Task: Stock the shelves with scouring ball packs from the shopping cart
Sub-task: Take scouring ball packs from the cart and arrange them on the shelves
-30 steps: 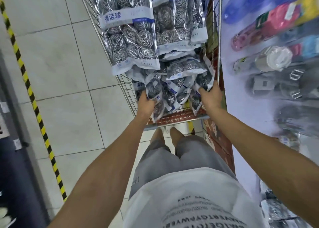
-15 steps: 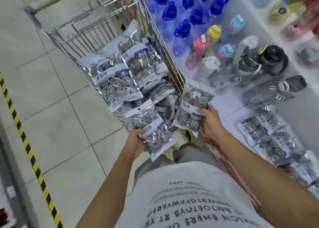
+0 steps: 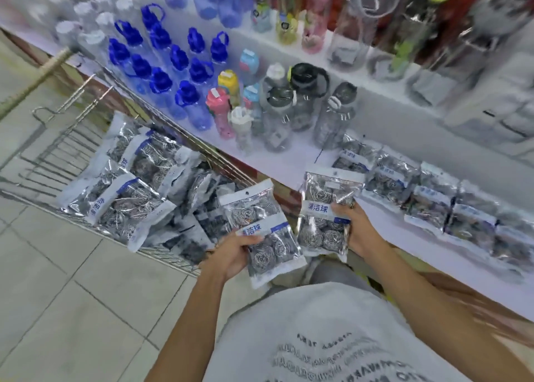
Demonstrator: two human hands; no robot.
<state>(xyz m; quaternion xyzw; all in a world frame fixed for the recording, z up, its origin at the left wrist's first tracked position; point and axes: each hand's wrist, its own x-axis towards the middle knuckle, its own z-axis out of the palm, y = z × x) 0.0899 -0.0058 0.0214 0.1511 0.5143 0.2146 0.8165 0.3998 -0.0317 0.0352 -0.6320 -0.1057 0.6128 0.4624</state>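
**Packs lifted, view now on shelf**

Since 0.5 s ago both packs sit higher and nearer the shelf. Left hand fingers wrap one scouring ball pack; right hand grips another pack at the shelf edge. Clear bags, steel coils, white-blue label. More packs fill the cart and lie in the shelf row.

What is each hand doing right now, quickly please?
Left hand: holding one scouring ball pack.
Right hand: holding another pack, near the shelf.
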